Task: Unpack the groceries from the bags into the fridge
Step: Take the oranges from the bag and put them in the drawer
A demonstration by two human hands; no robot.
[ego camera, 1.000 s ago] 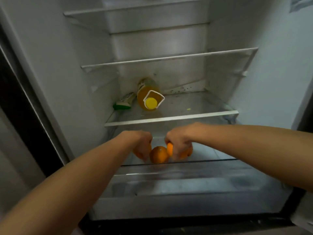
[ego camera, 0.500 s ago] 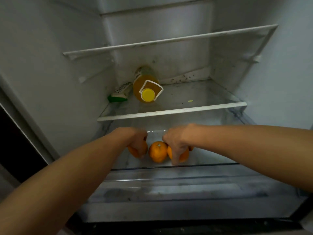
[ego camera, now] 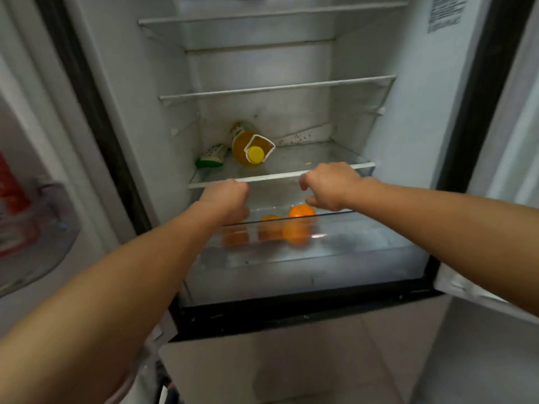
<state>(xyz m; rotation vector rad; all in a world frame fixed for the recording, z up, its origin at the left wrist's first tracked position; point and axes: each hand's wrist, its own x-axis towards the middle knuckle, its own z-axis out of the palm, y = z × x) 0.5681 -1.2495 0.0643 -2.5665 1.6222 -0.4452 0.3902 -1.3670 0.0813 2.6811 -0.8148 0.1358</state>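
Three oranges lie in the clear bottom drawer [ego camera: 364, 252] of the open fridge: one orange [ego camera: 302, 212] to the right, a second orange [ego camera: 269, 218] in the middle, and a third orange [ego camera: 234, 236] showing dimly through the drawer front. My left hand [ego camera: 226, 199] hovers above the leftmost one, its fingers curled in with nothing visible in them. My right hand [ego camera: 329, 185] hangs above and just behind the right orange, fingers loosely apart and empty. Neither hand touches the fruit.
On the glass shelf [ego camera: 335, 167] above lie a yellow-capped bottle of orange liquid [ego camera: 250, 145] and a green-and-white packet [ego camera: 211, 156]. Two higher shelves hold nothing visible. The door bin [ego camera: 43, 228] at left holds a red item. The fridge's right door edge [ego camera: 466, 287] juts out.
Both hands have let go of the oranges and lifted up out of the drawer. The view has pulled back and tilted, so the whole fridge opening shows.
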